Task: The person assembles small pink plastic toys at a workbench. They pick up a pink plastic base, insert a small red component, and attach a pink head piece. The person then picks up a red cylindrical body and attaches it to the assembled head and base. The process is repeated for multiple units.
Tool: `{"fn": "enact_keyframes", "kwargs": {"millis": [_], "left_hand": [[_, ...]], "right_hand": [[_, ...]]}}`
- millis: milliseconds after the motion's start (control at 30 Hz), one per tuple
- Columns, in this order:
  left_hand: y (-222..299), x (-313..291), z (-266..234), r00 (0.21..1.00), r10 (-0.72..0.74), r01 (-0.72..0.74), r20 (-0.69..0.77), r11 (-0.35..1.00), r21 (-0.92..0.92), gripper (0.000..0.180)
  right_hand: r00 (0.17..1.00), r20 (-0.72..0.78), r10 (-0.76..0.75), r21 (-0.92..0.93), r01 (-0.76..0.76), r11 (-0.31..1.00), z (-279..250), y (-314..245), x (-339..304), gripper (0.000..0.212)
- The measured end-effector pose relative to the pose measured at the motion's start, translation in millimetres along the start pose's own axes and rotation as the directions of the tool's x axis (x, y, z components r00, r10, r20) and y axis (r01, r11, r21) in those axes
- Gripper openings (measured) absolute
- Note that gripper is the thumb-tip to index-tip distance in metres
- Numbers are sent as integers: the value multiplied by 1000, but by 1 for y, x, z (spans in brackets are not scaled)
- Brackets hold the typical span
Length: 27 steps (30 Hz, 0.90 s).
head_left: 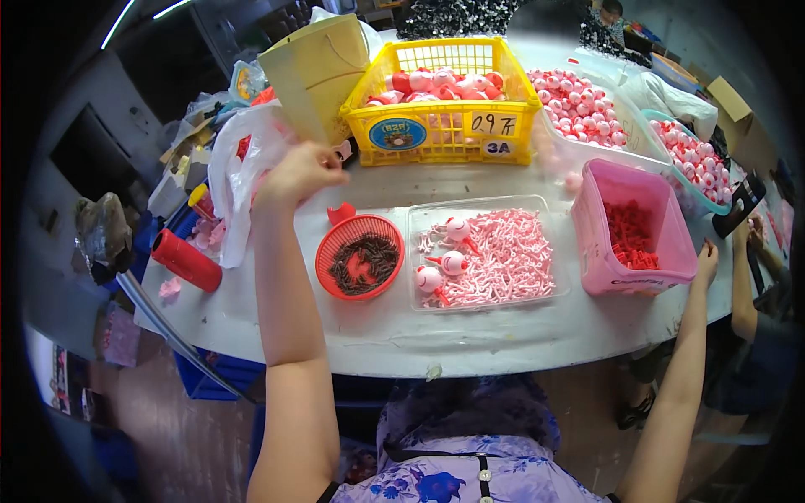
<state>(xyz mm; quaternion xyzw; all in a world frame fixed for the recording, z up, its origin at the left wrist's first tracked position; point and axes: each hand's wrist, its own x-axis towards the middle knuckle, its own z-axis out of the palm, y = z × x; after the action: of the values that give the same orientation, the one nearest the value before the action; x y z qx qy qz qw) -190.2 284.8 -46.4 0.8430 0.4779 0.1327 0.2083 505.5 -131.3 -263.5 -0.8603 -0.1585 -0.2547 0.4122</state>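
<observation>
My left hand (303, 173) is raised beside the left side of a yellow basket (440, 126), its fingers curled closed; whatever they hold, if anything, is hidden. At the far right, my right hand (707, 261) is next to a pink bin (633, 230) of small red parts (629, 235). Its fingers look drawn together, their grip too small to make out. Between my arms lies a clear tray (411, 251) of small pink pieces (516, 260), with three pink-and-white balls (453, 263) on its left. A red round basket (360, 293) of dark screws (366, 264) sits left of it.
Balls fill a white tub (646, 151) and a teal basket (717, 205) at the back right. A beige box (314, 71) and white plastic bags (243, 168) stand left, near a red cylinder (186, 261). Another person's hand (742, 235) works at the right edge.
</observation>
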Motion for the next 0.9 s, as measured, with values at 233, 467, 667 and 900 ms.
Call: {"fn": "enact_keyframes", "kwargs": {"millis": [233, 467, 667, 900], "left_hand": [[-85, 51, 37, 849, -297, 313, 437, 949, 37, 36], [-93, 81, 56, 949, -116, -16, 294, 911, 412, 34], [-138, 87, 19, 961, -263, 267, 79, 963, -40, 26], [-145, 111, 48, 817, 358, -208, -451, 914, 348, 41]], "right_hand": [[1000, 25, -3, 33, 2, 999, 7, -4, -7, 29], [960, -167, -225, -76, 215, 974, 12, 8, -5, 25], [986, -169, 7, 70, 5, 998, -5, -61, -41, 18], [987, -126, 100, 77, -90, 993, -23, -75, -48, 19]]}}
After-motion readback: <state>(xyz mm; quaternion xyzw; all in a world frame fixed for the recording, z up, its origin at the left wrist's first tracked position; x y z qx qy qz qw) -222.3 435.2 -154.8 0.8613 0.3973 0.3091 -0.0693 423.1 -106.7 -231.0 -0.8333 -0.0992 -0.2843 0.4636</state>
